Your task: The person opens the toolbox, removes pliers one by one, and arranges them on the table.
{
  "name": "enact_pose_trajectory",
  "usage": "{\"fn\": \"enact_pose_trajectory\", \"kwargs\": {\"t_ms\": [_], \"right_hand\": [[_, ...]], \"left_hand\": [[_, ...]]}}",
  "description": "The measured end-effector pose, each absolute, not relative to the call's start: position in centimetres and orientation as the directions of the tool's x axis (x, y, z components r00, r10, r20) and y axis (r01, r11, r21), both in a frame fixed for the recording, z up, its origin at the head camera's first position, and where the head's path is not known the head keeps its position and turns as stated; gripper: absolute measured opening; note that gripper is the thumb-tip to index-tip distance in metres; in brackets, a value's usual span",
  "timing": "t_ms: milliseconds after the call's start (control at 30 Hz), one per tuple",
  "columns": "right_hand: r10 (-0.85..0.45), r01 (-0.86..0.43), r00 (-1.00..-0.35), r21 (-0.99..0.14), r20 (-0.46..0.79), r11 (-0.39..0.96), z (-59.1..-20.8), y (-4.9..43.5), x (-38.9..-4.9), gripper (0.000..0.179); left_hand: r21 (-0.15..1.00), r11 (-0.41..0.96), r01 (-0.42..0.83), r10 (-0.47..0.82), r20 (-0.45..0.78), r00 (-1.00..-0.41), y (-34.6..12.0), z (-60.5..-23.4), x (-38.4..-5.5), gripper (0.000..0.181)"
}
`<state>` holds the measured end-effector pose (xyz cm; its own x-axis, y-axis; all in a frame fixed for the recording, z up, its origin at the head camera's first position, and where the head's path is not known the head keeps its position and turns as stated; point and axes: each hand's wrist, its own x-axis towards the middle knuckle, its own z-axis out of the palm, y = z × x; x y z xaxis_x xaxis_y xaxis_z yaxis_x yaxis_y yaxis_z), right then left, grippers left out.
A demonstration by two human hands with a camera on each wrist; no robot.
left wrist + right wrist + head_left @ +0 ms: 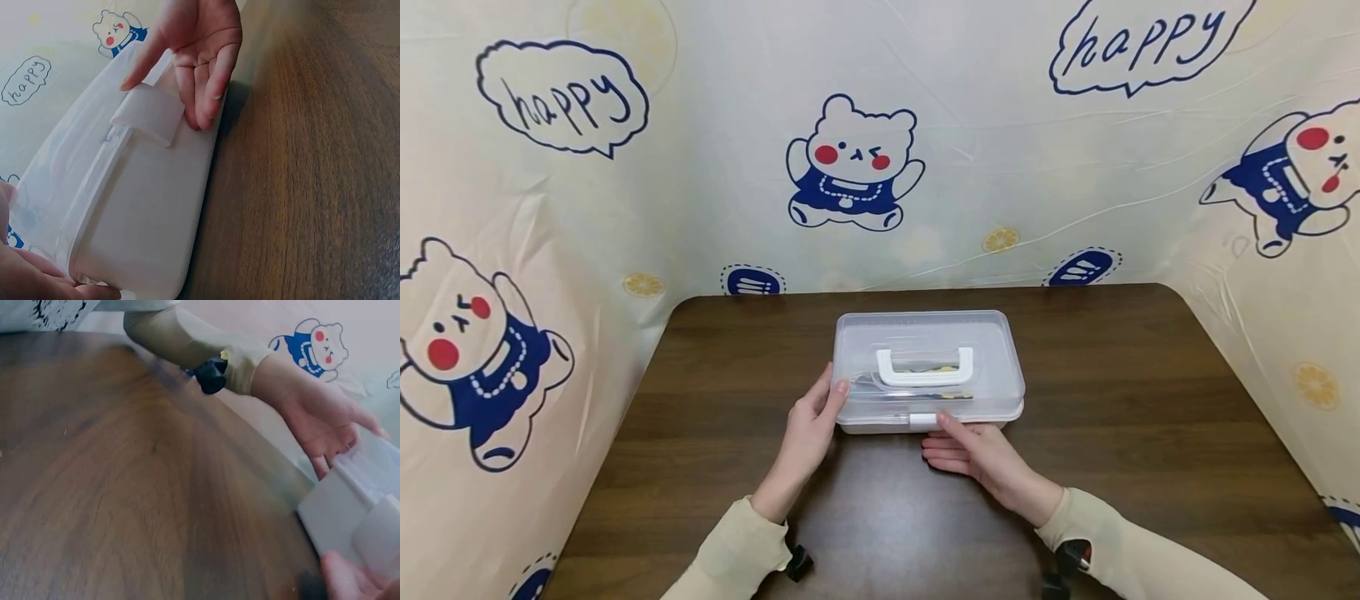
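I hold a white plastic storage box (147, 206) just below the centre of the head frame, on a dark wood-grain tabletop (1112, 417). My left grip (811, 423) clasps its left end, thumb on the clear lid (925, 329); my right grip (985, 462) is clenched on nothing, its thumb at the front latch (922, 422), its fingers extended below. Work at the latch looks to be the step in hand: the lid is on, and slim dark-and-yellow items (936, 397) lie inside, seen below the white carry handle (925, 377). Whether the latch is snapped home I cannot tell, nor whether this is an opening or a closing. The one readable word, "happy," fills a speech bubble (565, 98) at upper left and a second speech bubble (1150, 42) at upper right, printed on a cloth backdrop (722, 192) of cartoon bears (853, 162). I can read no brand or label on the box; strokes on the blue ovals (753, 281) form no legible word.
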<state>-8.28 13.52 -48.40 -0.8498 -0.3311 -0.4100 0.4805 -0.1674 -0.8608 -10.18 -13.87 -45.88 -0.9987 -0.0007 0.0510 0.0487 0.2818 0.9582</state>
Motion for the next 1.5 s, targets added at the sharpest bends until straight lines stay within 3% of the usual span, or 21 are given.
{"fn": "enact_pose_trajectory", "kwargs": {"t_ms": [400,800,1000,1200,1400,1500], "right_hand": [[-0.267,0.481,-0.86,-0.866,-0.436,-0.134,-48.8,13.3,-8.6,0.061],[-0.331,0.514,-0.825,-0.851,-0.459,-0.102,-47.7,13.4,-8.2,0.067],[-0.404,0.47,-0.828,-0.874,-0.389,-0.123,-47.7,14.3,-7.9,0.054],[-0.506,0.475,-0.79,-0.867,-0.345,-0.151,-48.1,15.1,-8.0,0.037],[-0.46,0.4,-0.807,-0.916,-0.372,0.038,-48.5,15.4,-8.1,0.009],[-0.418,0.338,-0.832,-0.931,-0.364,0.138,-48.6,15.5,-8.0,0.017]], "left_hand": [[0.95,0.307,0.054,-0.006,0.059,-0.998,-13.9,-46.2,-10.3,0.061],[0.95,0.309,0.046,-0.01,0.052,-0.999,-13.8,-46.1,-10.3,0.062],[0.949,0.311,0.047,-0.007,0.052,-0.999,-13.8,-46.2,-10.4,0.062],[0.946,0.321,0.051,0.001,0.054,-0.999,-13.9,-46.1,-10.5,0.062],[0.941,0.336,0.048,0.006,0.049,-0.999,-14.1,-45.9,-10.3,0.063],[0.94,0.337,0.051,0.007,0.052,-0.999,-14.1,-45.9,-10.3,0.063]]}}
